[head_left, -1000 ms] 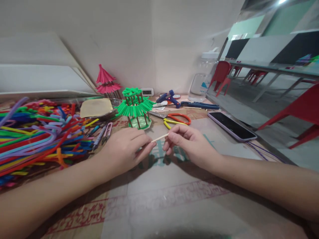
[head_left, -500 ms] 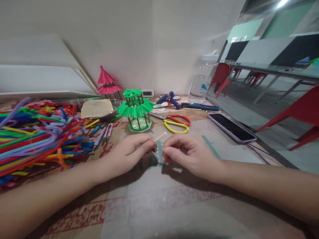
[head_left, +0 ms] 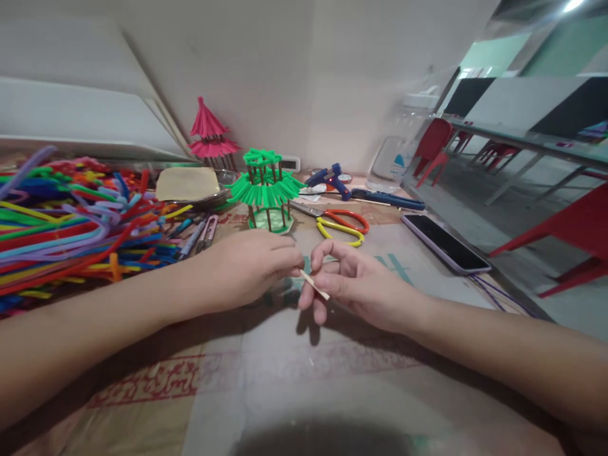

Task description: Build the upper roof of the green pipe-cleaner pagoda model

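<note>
A short, thin pale wooden stick (head_left: 315, 286) slants between my two hands over the middle of the table. My left hand (head_left: 259, 261), back upward, has its fingertips closed at the stick's upper end. The stick's lower part lies across the fingers of my right hand (head_left: 354, 278), with that thumb against it and the other fingers loosely curled. Just beyond my hands stands a small pavilion (head_left: 266, 190) with a fringed green roof and brown posts. Scissors (head_left: 342, 227) with one red and one yellow handle lie behind my right hand.
Many coloured pipe cleaners (head_left: 71, 234) pile up at left. At the back are a pink-roofed pavilion (head_left: 211, 130), a blue glue gun (head_left: 330, 180), blue-handled pliers (head_left: 389, 199) and a water bottle (head_left: 396, 149). A phone (head_left: 444, 244) lies near the right table edge; red chairs (head_left: 565, 234) stand beyond.
The stick has turned from pointing up and right to slanting down and right. My left hand has rolled palm-down, and my right hand has closed in and touches the stick. The camera view has shifted slightly.
</note>
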A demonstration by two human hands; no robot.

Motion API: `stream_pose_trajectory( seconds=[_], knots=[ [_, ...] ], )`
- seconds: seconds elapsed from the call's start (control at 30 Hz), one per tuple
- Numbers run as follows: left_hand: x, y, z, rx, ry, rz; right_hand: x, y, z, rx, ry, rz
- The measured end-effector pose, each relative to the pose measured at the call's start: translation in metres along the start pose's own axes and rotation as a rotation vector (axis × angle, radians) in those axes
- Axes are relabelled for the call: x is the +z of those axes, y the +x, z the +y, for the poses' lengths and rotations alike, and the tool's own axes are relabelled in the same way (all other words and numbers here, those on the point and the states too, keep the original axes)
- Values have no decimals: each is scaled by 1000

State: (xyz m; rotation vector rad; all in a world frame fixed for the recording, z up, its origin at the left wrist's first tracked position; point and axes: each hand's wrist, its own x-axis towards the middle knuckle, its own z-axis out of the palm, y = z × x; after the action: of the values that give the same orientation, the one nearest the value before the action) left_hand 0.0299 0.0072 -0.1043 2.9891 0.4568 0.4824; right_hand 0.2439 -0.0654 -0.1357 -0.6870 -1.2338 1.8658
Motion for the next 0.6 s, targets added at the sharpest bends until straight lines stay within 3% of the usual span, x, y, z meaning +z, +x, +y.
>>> stream_pose_trajectory(
  seconds=[0.13,0.27,0.6],
  knots=[
    [4,0,7,-110,-226,-10,5,-4,0,-21,47,-34],
    [10,-1,18,-114,-455,-40,8,-7,1,-39,69,-12],
    [13,-4,23,-105,-542,-27,10,-9,4,-45,87,-3]
  ],
)
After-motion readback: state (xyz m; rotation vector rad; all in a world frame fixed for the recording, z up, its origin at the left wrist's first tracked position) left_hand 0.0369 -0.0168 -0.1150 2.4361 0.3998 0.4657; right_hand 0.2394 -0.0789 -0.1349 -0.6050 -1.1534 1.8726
